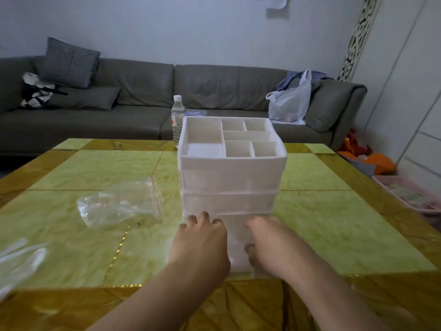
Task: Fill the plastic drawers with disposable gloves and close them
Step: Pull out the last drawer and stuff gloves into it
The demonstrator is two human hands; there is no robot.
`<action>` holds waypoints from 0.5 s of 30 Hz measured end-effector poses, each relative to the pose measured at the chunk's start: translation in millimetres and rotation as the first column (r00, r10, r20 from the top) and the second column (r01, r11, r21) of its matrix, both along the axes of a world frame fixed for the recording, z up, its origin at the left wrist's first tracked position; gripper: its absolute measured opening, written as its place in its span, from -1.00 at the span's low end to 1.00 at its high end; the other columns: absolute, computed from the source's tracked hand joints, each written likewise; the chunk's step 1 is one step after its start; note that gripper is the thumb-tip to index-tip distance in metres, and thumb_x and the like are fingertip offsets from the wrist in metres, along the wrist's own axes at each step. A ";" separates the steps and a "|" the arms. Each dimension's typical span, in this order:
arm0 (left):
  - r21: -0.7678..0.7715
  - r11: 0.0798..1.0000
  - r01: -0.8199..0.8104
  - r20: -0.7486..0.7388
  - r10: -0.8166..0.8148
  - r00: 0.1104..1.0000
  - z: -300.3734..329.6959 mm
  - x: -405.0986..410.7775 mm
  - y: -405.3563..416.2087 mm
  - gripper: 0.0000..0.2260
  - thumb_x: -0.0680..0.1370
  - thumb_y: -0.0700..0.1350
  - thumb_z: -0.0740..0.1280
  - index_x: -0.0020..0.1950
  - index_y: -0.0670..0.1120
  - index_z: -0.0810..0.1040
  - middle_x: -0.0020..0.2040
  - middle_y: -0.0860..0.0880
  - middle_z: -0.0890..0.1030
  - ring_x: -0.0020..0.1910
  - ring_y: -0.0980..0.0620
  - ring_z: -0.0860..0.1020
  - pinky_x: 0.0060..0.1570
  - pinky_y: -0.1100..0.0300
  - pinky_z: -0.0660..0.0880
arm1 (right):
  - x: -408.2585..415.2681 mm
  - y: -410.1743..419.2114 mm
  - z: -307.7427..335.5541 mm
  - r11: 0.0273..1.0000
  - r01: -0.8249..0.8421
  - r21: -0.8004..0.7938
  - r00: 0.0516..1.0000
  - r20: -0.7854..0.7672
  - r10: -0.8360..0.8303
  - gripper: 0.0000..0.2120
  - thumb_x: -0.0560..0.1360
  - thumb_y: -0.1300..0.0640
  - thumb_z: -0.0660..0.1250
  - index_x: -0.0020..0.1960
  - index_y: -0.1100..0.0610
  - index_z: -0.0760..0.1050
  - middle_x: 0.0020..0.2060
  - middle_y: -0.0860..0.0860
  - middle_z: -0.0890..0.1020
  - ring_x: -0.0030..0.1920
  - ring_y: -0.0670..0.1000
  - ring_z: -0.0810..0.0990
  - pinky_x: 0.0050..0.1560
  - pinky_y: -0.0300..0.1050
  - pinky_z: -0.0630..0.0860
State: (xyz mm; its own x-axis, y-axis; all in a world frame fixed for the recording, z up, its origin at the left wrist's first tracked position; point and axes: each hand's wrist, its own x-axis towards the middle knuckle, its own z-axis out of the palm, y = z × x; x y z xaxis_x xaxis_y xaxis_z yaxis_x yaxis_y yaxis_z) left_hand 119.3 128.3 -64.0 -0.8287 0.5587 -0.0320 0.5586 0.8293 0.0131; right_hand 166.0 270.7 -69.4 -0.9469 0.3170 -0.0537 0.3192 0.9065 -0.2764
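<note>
A white plastic drawer unit point(229, 177) stands in the middle of the table, with a divided tray on top and translucent drawers below. Its bottom drawer point(237, 237) is pulled out toward me, and its pale contents are blurred. My left hand point(202, 237) lies over the left part of this drawer with its fingers bent down into it. My right hand point(267, 242) presses on the right part, fingers forward and thumb spread toward the middle. The two upper drawers sit flush with the frame.
A clear zip bag point(119, 204) with a red seal lies left of the unit, and more clear plastic point(19, 261) lies at the table's left edge. A water bottle point(177, 115) stands behind the unit. A pink basket point(415, 194) sits beyond the table's right side.
</note>
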 end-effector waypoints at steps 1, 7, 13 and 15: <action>-0.003 1.000 0.030 -0.071 -0.030 0.997 2.8 1.6 -0.1 -0.73 0.56 -0.14 0.23 0.26 -0.07 0.46 0.22 -0.09 0.45 0.22 -0.14 0.43 0.22 0.04 0.41 | 2.2 0.2 1.6 0.999 0.019 0.033 1.000 -0.011 -0.018 -0.75 0.57 0.12 0.39 0.24 0.07 0.60 0.17 0.05 0.62 0.10 0.07 0.67 0.08 -0.03 0.65; 0.180 0.980 0.082 -0.019 -0.080 0.997 -6.7 -6.6 10.5 -0.78 0.57 -0.22 0.29 0.21 -0.08 0.49 0.17 -0.05 0.38 0.19 -0.08 0.42 0.01 0.07 0.50 | -2.8 -3.0 3.2 0.985 0.090 0.147 0.996 -0.030 -0.087 -0.91 0.58 0.17 0.41 -0.08 0.05 0.52 -0.10 -0.02 0.46 -0.16 0.04 0.53 -0.18 -0.14 0.44; 0.150 0.987 -0.066 0.264 0.024 0.964 -26.7 -23.9 8.6 -0.85 0.60 -0.10 0.25 0.16 -0.06 0.45 0.13 -0.07 0.51 0.03 -0.07 0.53 0.04 0.04 0.57 | -3.9 -0.8 -5.1 0.989 -0.041 0.141 0.991 0.133 0.022 -0.82 0.55 0.25 0.32 0.12 0.19 0.62 0.13 0.17 0.61 0.14 0.21 0.66 -0.08 -0.07 0.48; 0.118 0.993 -0.031 0.254 0.000 0.967 -26.3 -26.1 8.4 -0.83 0.60 -0.13 0.24 0.19 -0.07 0.46 0.13 -0.08 0.53 -0.01 -0.05 0.51 0.00 0.08 0.55 | -4.6 -2.7 -5.8 0.989 -0.063 0.137 0.986 0.163 0.040 -0.80 0.55 0.28 0.32 0.15 0.22 0.61 0.15 0.19 0.60 0.15 0.21 0.65 -0.07 -0.08 0.48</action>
